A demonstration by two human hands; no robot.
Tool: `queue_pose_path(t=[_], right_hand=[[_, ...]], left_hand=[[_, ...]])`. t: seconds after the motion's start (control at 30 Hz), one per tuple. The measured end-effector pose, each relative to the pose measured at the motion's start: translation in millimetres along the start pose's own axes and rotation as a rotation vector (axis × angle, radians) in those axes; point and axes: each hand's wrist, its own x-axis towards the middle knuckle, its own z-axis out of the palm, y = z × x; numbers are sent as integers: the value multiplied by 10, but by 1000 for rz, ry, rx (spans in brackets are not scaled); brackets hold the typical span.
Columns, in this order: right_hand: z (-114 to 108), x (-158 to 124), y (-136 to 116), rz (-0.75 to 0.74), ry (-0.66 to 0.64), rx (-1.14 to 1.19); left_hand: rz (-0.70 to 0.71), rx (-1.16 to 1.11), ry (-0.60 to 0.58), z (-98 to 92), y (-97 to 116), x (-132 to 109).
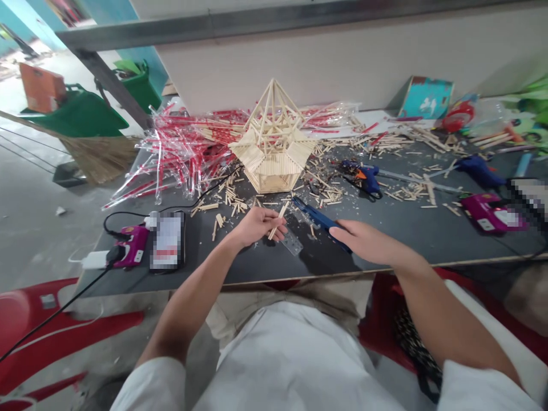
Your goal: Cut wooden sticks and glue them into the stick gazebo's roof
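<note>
My left hand [259,225] pinches a few short pale wooden sticks [278,220] above the table. A clear plastic strip, perhaps a ruler [293,244], lies partly beneath that hand. My right hand [363,241] is wrapped round a long dark blue hand tool [322,219], whose narrow end points toward the sticks; its exact kind cannot be made out. Just behind both hands stands a model built of wooden sticks [274,171], with a many-sided base, flared side panels and a pointed open frame on top.
Red-and-clear plastic wrappers [184,148] pile up at back left. Stick offcuts [233,197] litter the table [201,257]. A blue glue gun [366,177] lies right of the model, another [479,171] farther right. A phone [168,240] and purple power socket [133,245] sit front left.
</note>
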Motion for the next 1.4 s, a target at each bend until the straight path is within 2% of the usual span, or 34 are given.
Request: queue_pose_path(t=[0.2, 0.4, 0.63, 0.87, 1.13, 1.4], right_hand=[[44, 116, -190, -74, -28, 71], [37, 132, -217, -67, -99, 102], [36, 151, -217, -51, -125, 139], [15, 145, -244, -59, -94, 143], [53, 100, -441, -97, -87, 52], [72, 112, -338, -74, -104, 70]], left_hand=[[-9, 21, -10, -7, -11, -4], [-8, 47, 6, -6, 52, -41], [-9, 73, 20, 9, 99, -69], [-16, 94, 28, -16, 83, -59], [-28, 127, 1, 13, 107, -78], [-19, 152, -7, 10, 117, -96]])
